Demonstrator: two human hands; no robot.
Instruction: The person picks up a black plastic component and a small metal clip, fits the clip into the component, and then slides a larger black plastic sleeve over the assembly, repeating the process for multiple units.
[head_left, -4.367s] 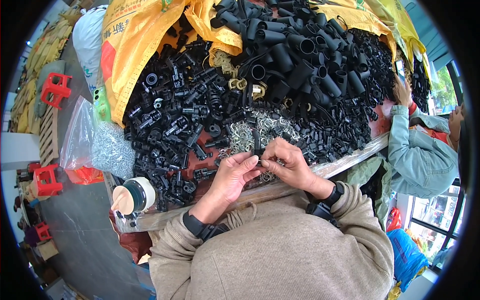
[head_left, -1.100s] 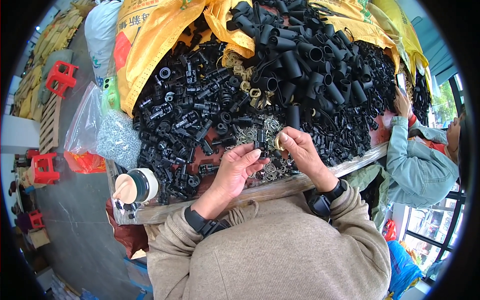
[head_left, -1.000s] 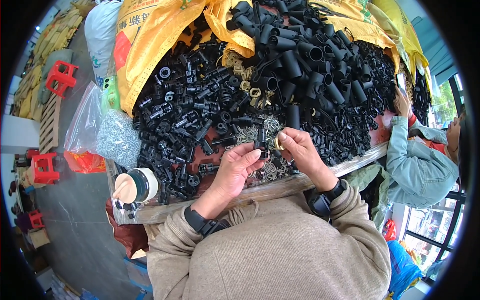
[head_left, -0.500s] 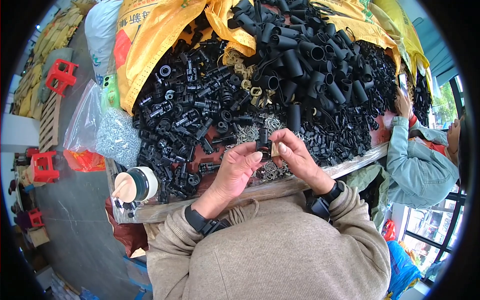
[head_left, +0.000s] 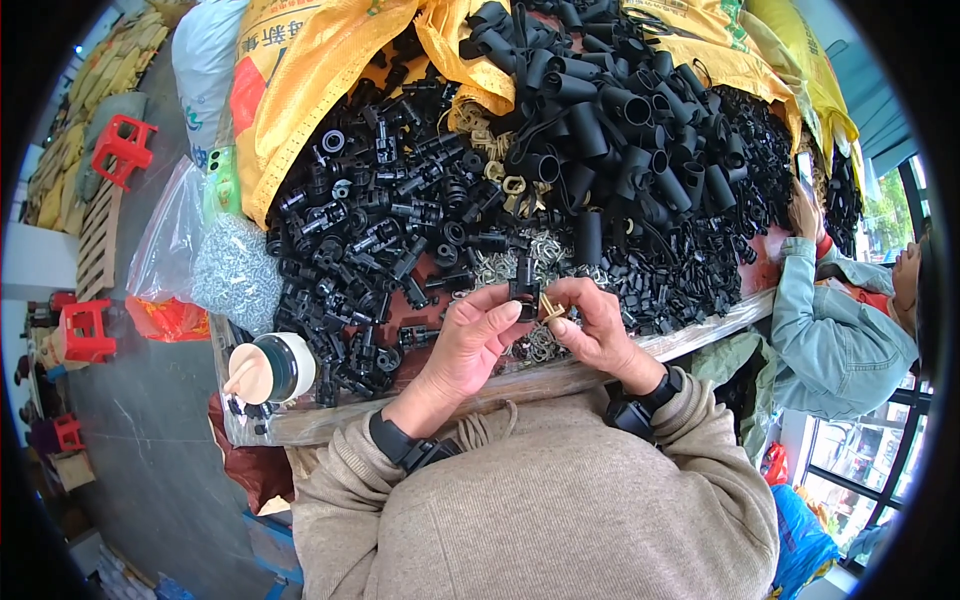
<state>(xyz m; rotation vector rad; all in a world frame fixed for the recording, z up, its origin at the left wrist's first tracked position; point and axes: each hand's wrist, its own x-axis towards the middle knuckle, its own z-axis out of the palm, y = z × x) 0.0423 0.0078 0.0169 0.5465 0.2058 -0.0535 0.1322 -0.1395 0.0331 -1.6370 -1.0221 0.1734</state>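
Facing inward, left hand [head_left: 466,346] pinches a black part [head_left: 525,277], right hand [head_left: 602,334] a golden piece [head_left: 549,310].

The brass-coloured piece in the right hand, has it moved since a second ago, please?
Yes, slightly: the brass-coloured piece is now nearer the wooden front edge.

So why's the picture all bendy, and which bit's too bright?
In the head view, the fisheye lens curves the table edge and leaves black corners; the windows at right look washed out; the gold piece is too small for detail.
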